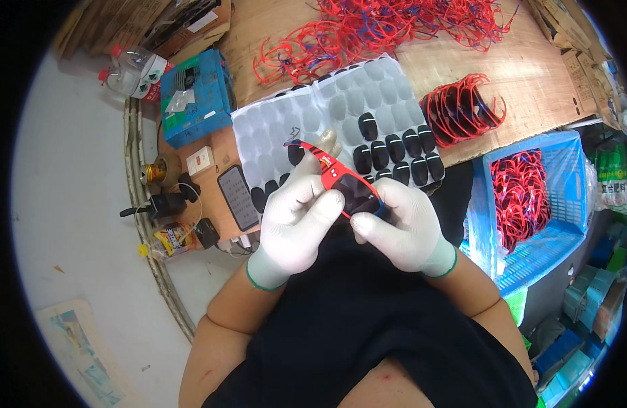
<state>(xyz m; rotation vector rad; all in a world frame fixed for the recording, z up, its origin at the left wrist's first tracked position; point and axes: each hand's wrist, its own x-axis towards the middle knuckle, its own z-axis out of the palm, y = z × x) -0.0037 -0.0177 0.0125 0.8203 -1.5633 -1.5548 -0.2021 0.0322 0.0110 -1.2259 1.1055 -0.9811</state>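
Note:
Between my two white-gloved hands is a pair of red sunglasses (354, 192) with dark lenses, tilted, one red temple pointing up and left. My left hand (301, 216) pinches the frame by its left part, thumb in front of the lens edge. My right hand (407, 224) grips the other end, thumb at the lower rim. Just beyond lies a white lens tray (340, 102) with rows of oval pockets. Several dark lenses (379, 155) sit in its nearer pockets; my hands hide part of that row.
Red frames (374, 30) lie heaped at the back of the table. A row of assembled red sunglasses (461, 112) stands right of the tray. A blue crate (572, 204) holds more frames. At left are a phone (237, 197), a blue box (198, 102) and plastic bottles (131, 73).

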